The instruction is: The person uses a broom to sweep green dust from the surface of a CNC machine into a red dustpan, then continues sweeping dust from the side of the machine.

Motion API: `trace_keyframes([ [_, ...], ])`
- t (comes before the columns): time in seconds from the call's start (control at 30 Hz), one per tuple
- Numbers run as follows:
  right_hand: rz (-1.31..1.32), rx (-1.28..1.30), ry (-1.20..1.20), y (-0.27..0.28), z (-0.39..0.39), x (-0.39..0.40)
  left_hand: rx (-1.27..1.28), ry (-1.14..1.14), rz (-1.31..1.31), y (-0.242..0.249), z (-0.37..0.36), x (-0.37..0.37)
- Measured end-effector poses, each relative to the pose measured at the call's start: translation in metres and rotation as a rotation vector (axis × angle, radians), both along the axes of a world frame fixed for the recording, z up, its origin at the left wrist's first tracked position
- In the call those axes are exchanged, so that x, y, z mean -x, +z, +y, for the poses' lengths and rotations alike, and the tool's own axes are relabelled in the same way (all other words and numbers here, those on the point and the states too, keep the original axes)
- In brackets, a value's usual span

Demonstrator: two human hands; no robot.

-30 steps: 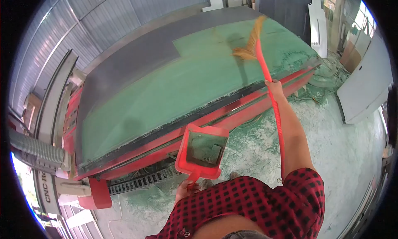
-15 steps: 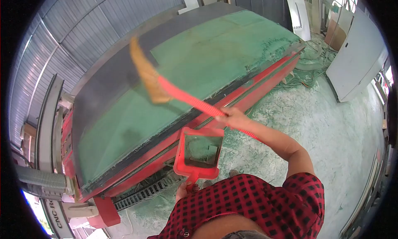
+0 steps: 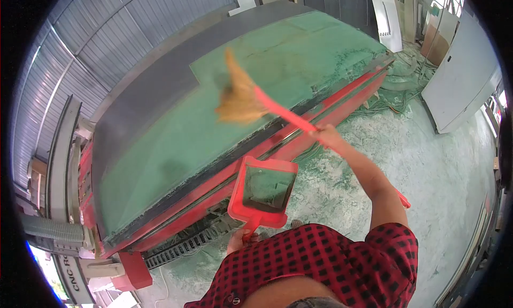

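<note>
My right hand (image 3: 329, 137) is closed round the red handle of a broom (image 3: 239, 98), whose tan bristles are over the green surface of a large machine bed (image 3: 176, 153). The handle's end sticks out past my forearm. Down at my waist, my left hand (image 3: 239, 240) grips the short handle of a red dustpan (image 3: 260, 218), partly hidden by my checked shirt. The pan is held beside the red front edge of the bed, and greenish dust and a small flat pale piece lie inside it.
Green dust covers the concrete floor (image 3: 374, 147). A pale cabinet (image 3: 460, 75) stands at the right, with cables (image 3: 393, 102) heaped near the bed's far end. At the left are a machine gantry (image 3: 61, 163) and a ribbed grey hose (image 3: 53, 230).
The broom has swung to the right across the bed along with my right hand. The dustpan has shifted slightly right in my left hand.
</note>
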State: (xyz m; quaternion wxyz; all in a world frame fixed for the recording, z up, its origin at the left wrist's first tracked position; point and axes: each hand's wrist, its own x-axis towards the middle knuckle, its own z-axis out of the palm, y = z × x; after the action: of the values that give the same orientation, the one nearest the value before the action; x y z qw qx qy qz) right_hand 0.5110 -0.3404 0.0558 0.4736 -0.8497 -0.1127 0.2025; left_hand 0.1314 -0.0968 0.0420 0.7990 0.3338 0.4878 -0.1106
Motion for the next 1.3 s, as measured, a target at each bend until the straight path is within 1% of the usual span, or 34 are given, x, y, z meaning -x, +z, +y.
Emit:
trace_keyframes([
  [0.07, -0.022, 0.089, -0.151, 0.003, -0.024, -0.028, -0.055, -0.021, 0.003, 0.005, -0.007, -0.005],
  [0.13, -0.106, 0.089, -0.239, 0.003, -0.046, -0.054, -0.038, -0.028, 0.014, -0.01, -0.007, -0.006],
  [0.17, -0.106, 0.088, -0.237, 0.003, -0.055, -0.067, -0.02, -0.042, 0.025, -0.019, -0.006, -0.006],
  [0.23, -0.156, 0.145, -0.357, 0.004, -0.072, -0.088, 0.0, -0.046, 0.024, -0.011, -0.012, -0.012],
  [0.27, -0.157, 0.144, -0.356, 0.003, -0.081, -0.098, 0.02, -0.051, 0.022, -0.008, -0.014, -0.015],
  [0.3, -0.262, 0.195, -0.398, 0.002, -0.087, -0.104, 0.019, -0.049, 0.022, -0.01, -0.016, -0.016],
  [0.33, -0.367, 0.246, -0.441, 0.0, -0.09, -0.109, -0.037, -0.093, 0.029, -0.013, -0.017, -0.019],
  [0.37, -0.367, 0.245, -0.441, -0.002, -0.096, -0.114, -0.093, -0.138, 0.037, -0.014, -0.018, -0.021],
  [0.43, -0.286, 0.214, -0.532, 0.019, -0.101, -0.107, -0.052, -0.133, 0.045, -0.015, -0.023, -0.024],
  [0.47, -0.285, 0.215, -0.536, 0.015, -0.107, -0.109, -0.009, -0.127, 0.052, -0.016, -0.025, -0.026],
  [0.5, -0.264, 0.131, -0.535, 0.012, -0.113, -0.112, -0.009, -0.133, 0.053, -0.013, -0.029, -0.028],
  [0.53, -0.244, 0.047, -0.534, 0.01, -0.119, -0.114, -0.051, -0.11, 0.061, -0.009, -0.035, -0.031],
  [0.57, -0.244, 0.048, -0.541, 0.007, -0.126, -0.115, -0.093, -0.087, 0.068, -0.006, -0.039, -0.034],
  [0.6, -0.24, -0.033, -0.529, 0.01, -0.13, -0.109, -0.092, -0.093, 0.069, -0.009, -0.039, -0.036],
  [0.63, -0.234, -0.113, -0.516, 0.012, -0.133, -0.102, 0.021, -0.096, 0.09, -0.014, -0.037, -0.037],
  [0.67, -0.233, -0.111, -0.522, 0.014, -0.137, -0.095, 0.134, -0.1, 0.112, -0.017, -0.036, -0.038],
  [0.73, -0.173, -0.279, -0.452, 0.026, -0.139, -0.072, 0.108, -0.126, 0.107, -0.008, -0.041, -0.047],
  [0.77, -0.174, -0.275, -0.464, 0.026, -0.14, -0.063, 0.081, -0.146, 0.096, -0.003, -0.045, -0.052],
  [0.83, -0.176, -0.233, -0.389, 0.027, -0.142, -0.048, 0.062, -0.168, 0.097, 0.001, -0.05, -0.06],
  [0.87, -0.178, -0.232, -0.401, 0.026, -0.142, -0.042, 0.041, -0.176, 0.097, 0.003, -0.053, -0.064],
  [0.97, -0.169, 0.028, -0.324, 0.012, -0.148, -0.042, -0.024, -0.214, 0.078, -0.003, -0.057, -0.074],
  [1.07, -0.177, 0.061, -0.365, -0.012, -0.161, -0.056, 0.003, -0.235, 0.046, -0.012, -0.056, -0.077],
  [1.1, -0.179, 0.06, -0.36, -0.009, -0.166, -0.06, 0.002, -0.23, 0.044, -0.015, -0.055, -0.078],
  [1.17, -0.156, 0.07, -0.481, -0.003, -0.173, -0.067, 0.097, -0.221, 0.011, -0.021, -0.052, -0.073],
  [1.3, -0.19, 0.013, -0.541, 0.001, -0.19, -0.084, 0.048, -0.223, -0.021, -0.017, -0.056, -0.073],
])
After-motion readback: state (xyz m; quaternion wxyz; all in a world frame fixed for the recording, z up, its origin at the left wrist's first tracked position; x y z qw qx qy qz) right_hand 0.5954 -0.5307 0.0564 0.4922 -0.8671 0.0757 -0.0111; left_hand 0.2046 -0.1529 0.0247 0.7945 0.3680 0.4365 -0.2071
